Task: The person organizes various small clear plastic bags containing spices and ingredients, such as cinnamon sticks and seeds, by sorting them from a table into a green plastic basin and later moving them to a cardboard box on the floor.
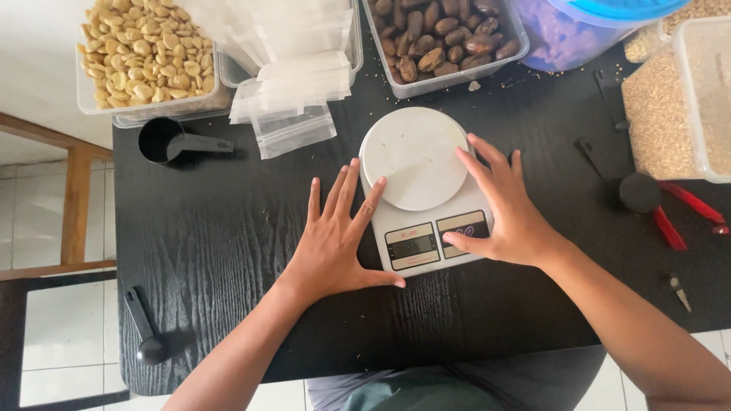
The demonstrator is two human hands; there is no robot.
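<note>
Scale [423, 194], white with a round platter, sits mid-table on the black tabletop [221, 243]; bare room lies toward the near edge, while tubs of pale nuts [145, 53] and dark dates [442, 38] plus clear bags [293, 99] crowd the far edge. Left hand [335, 240] lies flat, fingers spread, touching the scale's left side, gripping nothing. Right hand [506, 209] rests open over its right side, thumb on the button panel. Tiled floor shows at left.
</note>
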